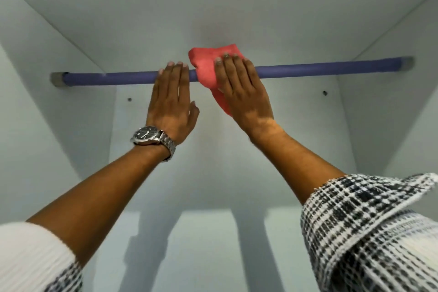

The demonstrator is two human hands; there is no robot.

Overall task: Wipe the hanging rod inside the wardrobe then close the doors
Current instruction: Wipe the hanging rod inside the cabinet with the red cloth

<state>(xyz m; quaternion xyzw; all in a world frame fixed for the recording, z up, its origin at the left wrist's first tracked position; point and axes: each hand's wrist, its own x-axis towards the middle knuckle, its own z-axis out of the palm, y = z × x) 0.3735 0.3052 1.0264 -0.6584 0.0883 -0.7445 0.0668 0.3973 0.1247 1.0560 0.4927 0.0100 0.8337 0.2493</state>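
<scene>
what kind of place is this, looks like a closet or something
Most likely the inside of an empty wardrobe, seen from below. A purple hanging rod spans between plain white side panels, fixed in end brackets. The right hand presses a red cloth over the rod; the left hand rests on it.

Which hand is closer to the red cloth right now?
Right. The right hand presses the red cloth onto the purple rod; the left hand rests on the rod just beside it.
</scene>
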